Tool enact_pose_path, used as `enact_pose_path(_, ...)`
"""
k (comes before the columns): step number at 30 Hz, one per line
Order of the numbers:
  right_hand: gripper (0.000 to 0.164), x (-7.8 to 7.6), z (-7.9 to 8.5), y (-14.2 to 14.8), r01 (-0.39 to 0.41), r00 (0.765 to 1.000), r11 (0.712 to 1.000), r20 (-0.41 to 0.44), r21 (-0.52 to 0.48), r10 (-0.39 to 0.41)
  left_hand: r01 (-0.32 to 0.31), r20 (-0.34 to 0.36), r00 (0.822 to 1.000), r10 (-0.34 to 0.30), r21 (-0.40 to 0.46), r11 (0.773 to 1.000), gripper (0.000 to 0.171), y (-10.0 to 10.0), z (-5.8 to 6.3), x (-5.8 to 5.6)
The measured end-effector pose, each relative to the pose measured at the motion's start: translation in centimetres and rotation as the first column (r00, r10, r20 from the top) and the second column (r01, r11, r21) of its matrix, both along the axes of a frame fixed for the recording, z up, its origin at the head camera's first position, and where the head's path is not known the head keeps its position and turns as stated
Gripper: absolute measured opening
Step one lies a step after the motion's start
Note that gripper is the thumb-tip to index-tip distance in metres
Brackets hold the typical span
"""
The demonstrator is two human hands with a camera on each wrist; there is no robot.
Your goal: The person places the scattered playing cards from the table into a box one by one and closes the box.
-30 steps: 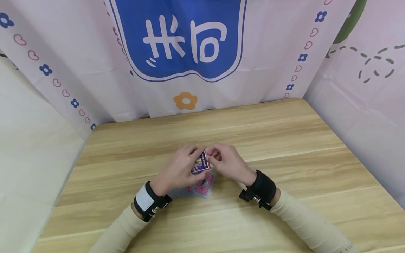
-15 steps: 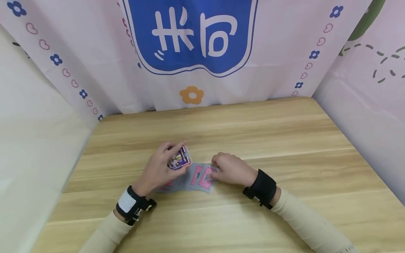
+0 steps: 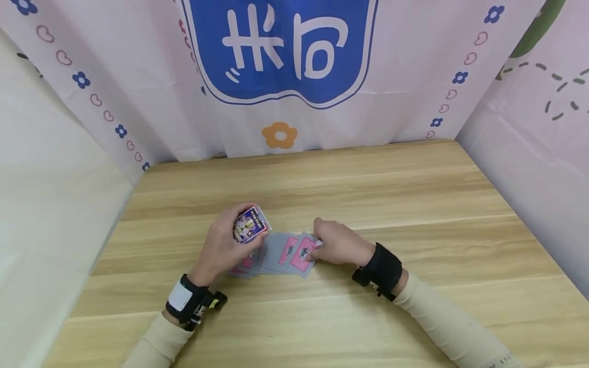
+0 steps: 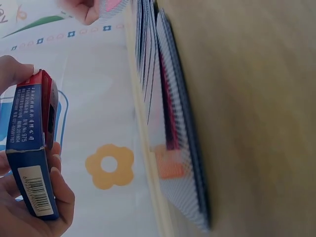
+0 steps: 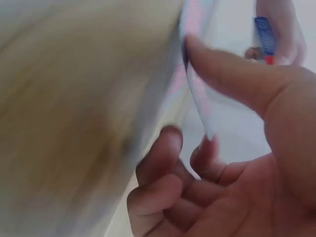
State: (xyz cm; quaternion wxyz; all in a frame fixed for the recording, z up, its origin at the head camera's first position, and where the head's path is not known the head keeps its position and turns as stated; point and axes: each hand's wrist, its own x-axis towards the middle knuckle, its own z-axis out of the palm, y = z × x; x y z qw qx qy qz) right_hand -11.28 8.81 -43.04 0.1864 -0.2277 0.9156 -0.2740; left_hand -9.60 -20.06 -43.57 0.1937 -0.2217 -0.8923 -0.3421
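Card row: our landmark; overlapping cards (image 3: 274,254) spread across the counter (image 3: 368,191), pink-checked sides showing where borders don't cover them.
Right hand: at the row's right end, we find the right hand (image 3: 342,243) closed down to a pinch on the end card (image 3: 301,259), thumb on its patterned side; the fingers' exact contact is blurred in the wrist view.
Left hand: above the row's left end, the left hand (image 3: 224,249) curls round the card box (image 3: 249,225), thumb on one side, fingers on the other.
Card box: off the counter, at the far side of the row's left end, picture panel showing in the head view. We cannot tell whether cards remain inside.
Step in hand: we read it as handling the row's right edge, box kept out of the way.
Next move: we judge it calls for a light right pinch, the end card guided flat along the row without dragging its neighbours, left grip steady.
Watch: thin, slippery-looking cards; the overlaps could slide apart.
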Motion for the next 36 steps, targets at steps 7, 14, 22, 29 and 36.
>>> enact_pose_path(7, 0.021, -0.7, 1.0, 0.9, -0.041, 0.991, 0.985, 0.12, -0.165, 0.062, -0.003, 0.009, 1.0, 0.003, -0.005, 1.0, 0.071, 0.2, -0.1, 0.0)
enact_pose_path(14, 0.004, -1.1, 2.2, 1.1, -0.077, 0.989, 0.981, 0.113, -0.18, 0.098, 0.045, -0.006, 0.999, -0.045, -0.02, 0.999, 0.071, 0.3, 1.2, -0.9)
enact_pose_path(22, 0.024, -1.7, 5.7, 1.3, -0.01, 0.999, 0.939, -0.034, -0.344, -0.002, 0.102, -0.091, 0.99, -0.106, -0.047, 0.994, 0.068, -0.2, 2.2, -1.5)
enact_pose_path(29, 0.027, -2.6, 8.5, -1.0, 0.102, 0.989, 0.837, -0.032, -0.538, -0.141, 0.096, -0.106, 0.989, -0.098, -0.03, 0.995, 0.069, -0.4, 2.2, -1.1)
enact_pose_path(36, 0.027, -2.6, 7.5, -1.8, 0.137, 0.981, 0.825, -0.038, -0.549, -0.189, 0.16, -0.115, 0.98, -0.16, -0.014, 0.987, 0.067, 0.7, 2.2, -1.3)
